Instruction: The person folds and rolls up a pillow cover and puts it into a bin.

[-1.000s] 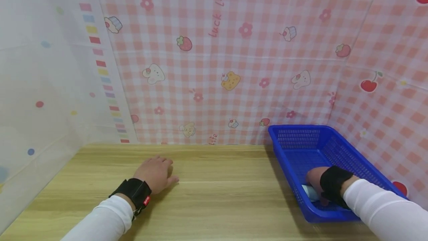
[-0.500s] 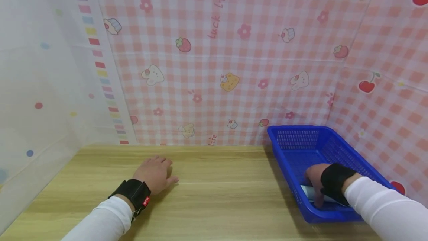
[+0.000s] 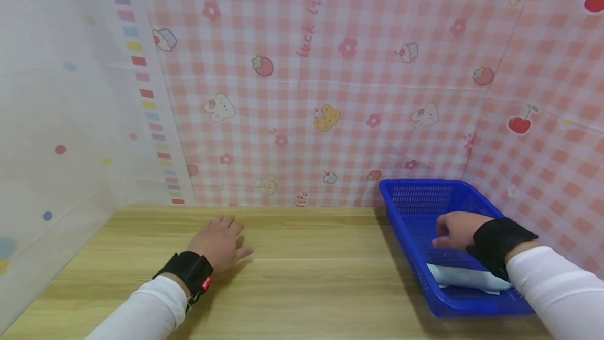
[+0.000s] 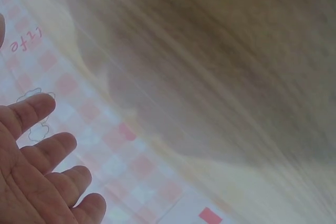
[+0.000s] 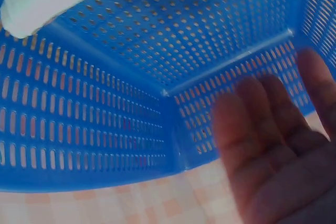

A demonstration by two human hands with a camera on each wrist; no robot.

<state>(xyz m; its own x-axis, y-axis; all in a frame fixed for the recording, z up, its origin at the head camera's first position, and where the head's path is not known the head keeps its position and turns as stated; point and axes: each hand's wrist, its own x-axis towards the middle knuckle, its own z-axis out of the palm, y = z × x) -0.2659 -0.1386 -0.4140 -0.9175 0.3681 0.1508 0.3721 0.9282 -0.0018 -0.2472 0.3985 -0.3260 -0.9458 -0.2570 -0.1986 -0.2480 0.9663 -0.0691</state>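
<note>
A pale, light-blue rolled bundle (image 3: 467,278), cloth-like, lies crosswise at the near end of the blue plastic basket (image 3: 408,248). Its rounded white end also shows at the top left of the right wrist view. Above the basket floor, just beyond the bundle, hovers my right hand (image 3: 460,230); its fingers (image 5: 257,114) are loosely bent and hold nothing. My left hand (image 3: 218,244) rests palm down on the wooden table (image 3: 311,277), fingers spread and relaxed. In the left wrist view the left fingers (image 4: 50,150) have nothing between them.
The basket stands at the table's right side, its perforated walls rising around the bundle. A pink checked cloth (image 3: 283,88) hangs behind the table and along the right, and a white dotted sheet (image 3: 61,119) hangs on the left.
My right hand has let go of the pale rolled bundle and lifted up and away from it, leaving it in the basket in plainer sight. The left hand has stayed in place.
</note>
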